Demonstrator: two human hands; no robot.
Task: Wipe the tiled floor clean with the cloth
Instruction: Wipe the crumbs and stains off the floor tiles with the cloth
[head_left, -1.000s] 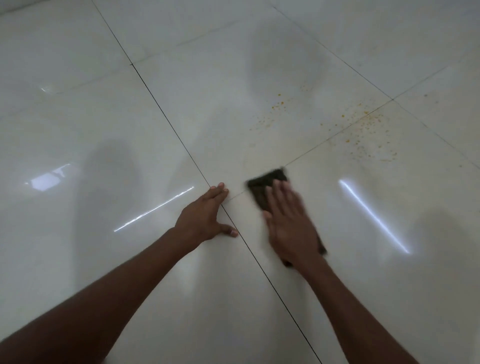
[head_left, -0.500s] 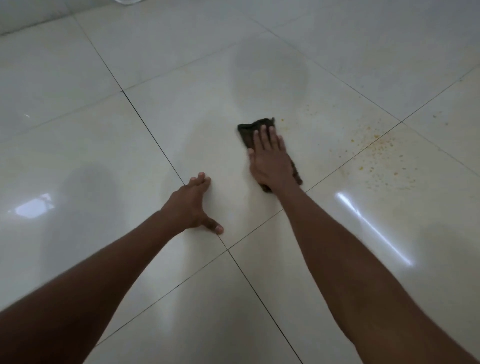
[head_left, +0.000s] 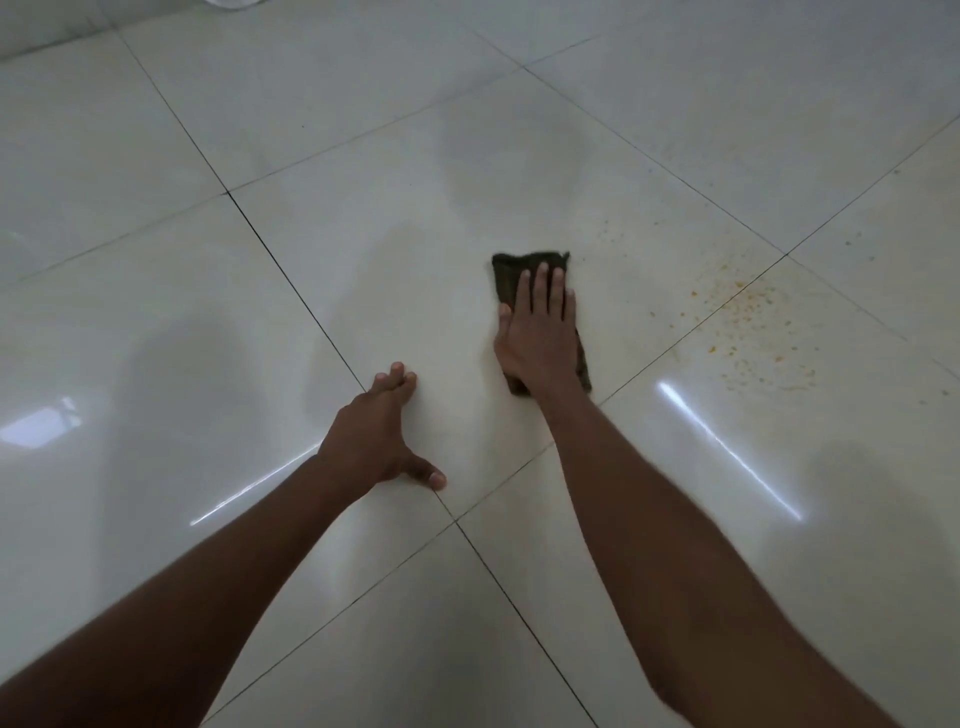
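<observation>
My right hand (head_left: 537, 332) is flat on the cloth (head_left: 524, 270), fingers straight and pressing down, nothing curled or pinched, so it's a palm hold rather than a real grab. The cloth is a small dark folded rag lying on the tile (head_left: 415, 270) just up from the grout cross, its far edge poking out past my fingertips and a bit showing by the wrist. It looks soft, thin and light, so I'd guess it'll bunch or slide out from under me on this glossy floor unless I keep weight on the middle of it. Best place to hold is right where my palm is, dead centre. My left hand (head_left: 376, 436) is spread open on the floor beside it, just propping me up. The orange crumbs (head_left: 748, 322) sit off to the right across the grout line, not touched yet.
</observation>
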